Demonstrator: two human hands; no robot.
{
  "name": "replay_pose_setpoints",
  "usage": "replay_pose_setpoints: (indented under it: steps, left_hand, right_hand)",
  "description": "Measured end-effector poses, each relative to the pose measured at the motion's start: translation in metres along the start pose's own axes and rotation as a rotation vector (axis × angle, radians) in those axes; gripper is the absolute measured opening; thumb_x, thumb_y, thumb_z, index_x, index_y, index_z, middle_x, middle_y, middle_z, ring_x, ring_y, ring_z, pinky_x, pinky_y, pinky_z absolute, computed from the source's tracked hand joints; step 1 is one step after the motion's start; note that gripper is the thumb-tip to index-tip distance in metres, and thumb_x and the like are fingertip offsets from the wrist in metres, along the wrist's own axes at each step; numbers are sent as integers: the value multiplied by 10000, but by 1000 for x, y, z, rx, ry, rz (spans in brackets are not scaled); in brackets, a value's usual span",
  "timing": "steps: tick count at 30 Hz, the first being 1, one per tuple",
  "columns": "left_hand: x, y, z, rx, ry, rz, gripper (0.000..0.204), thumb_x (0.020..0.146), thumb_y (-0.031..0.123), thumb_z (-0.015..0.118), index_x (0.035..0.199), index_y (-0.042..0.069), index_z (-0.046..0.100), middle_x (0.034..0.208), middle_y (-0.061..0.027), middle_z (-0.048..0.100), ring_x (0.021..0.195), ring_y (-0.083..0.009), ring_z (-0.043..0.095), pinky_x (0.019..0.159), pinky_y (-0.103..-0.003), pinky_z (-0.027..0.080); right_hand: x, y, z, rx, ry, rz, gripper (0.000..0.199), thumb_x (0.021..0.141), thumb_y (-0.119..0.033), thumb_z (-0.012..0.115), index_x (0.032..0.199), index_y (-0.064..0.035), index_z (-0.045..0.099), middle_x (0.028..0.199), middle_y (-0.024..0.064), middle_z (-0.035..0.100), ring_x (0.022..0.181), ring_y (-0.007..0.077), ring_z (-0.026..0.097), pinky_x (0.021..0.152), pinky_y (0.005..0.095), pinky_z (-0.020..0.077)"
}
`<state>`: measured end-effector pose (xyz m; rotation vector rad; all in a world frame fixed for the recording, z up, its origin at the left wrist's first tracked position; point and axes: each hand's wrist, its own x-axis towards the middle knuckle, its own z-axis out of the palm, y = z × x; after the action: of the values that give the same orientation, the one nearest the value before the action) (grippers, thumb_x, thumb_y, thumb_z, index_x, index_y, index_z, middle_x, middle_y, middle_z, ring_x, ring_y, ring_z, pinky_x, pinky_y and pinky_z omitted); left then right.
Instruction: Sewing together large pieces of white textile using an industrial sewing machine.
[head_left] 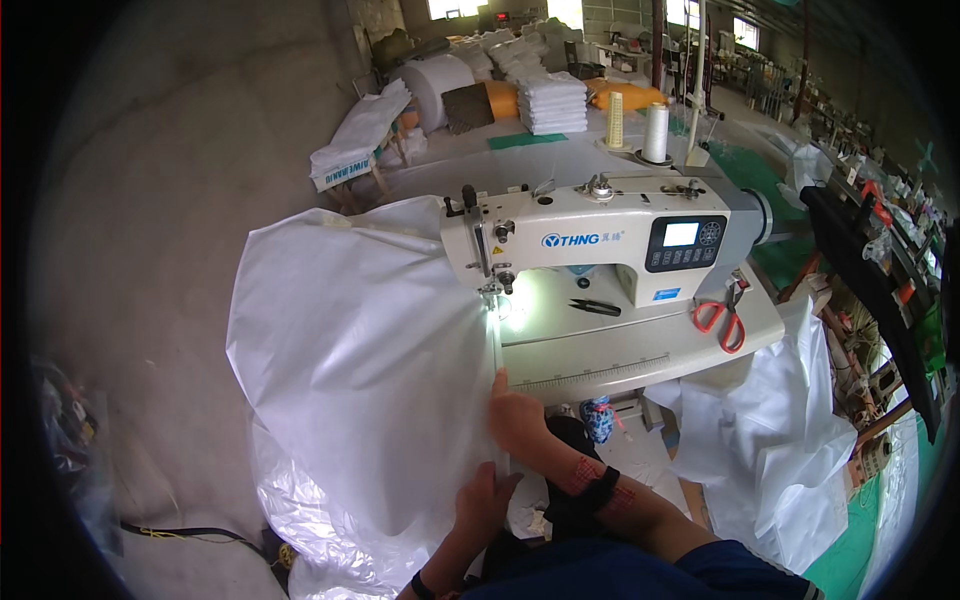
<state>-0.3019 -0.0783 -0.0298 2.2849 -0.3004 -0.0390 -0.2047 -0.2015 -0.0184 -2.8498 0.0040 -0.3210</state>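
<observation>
1. White woven plastic sheeting [350,370], a large crinkled piece, hangs off the left end of the sewing table and billows to the left of both hands.
2. Left hand [487,500], nearest the body, is closed on the sheet's right edge, pinching it.
3. Right hand [515,420], just beyond it, lies on the same edge with fingers flat; whether it grips cannot be told.
4. Judgement: keeping that edge taut and straight between the hands and the needle should help the seam run true.
5. Beyond the hands, a white industrial sewing machine [600,240] lights the needle area.
6. On the pale table [620,355], right of the hands, lie black thread snips [595,308] and red-handled scissors [722,322].
7. Farther off: two thread cones [636,128], stacked white sacks [552,102], concrete floor [150,220].
</observation>
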Motion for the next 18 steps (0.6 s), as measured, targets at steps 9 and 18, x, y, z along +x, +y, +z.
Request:
replay_pose_setpoints:
  steps: [9,18]
  left_hand:
    - [33,-9,2,-315,-75,-129,241,854,203,608,900,-33,620,668,-144,602,605,-174,561,590,-337,454]
    - [41,3,-1,-325,-110,-166,220,881,179,570,893,-35,618,678,-130,609,603,-180,601,568,-319,459]
  right_hand:
    - [2,3,-6,63,-40,22,614,766,-77,525,1288,186,337,650,137,651,578,257,667,524,341,534]
    - [3,1,-4,144,-103,51,613,777,-79,490,1303,177,307,685,184,648,619,321,663,574,409,532]
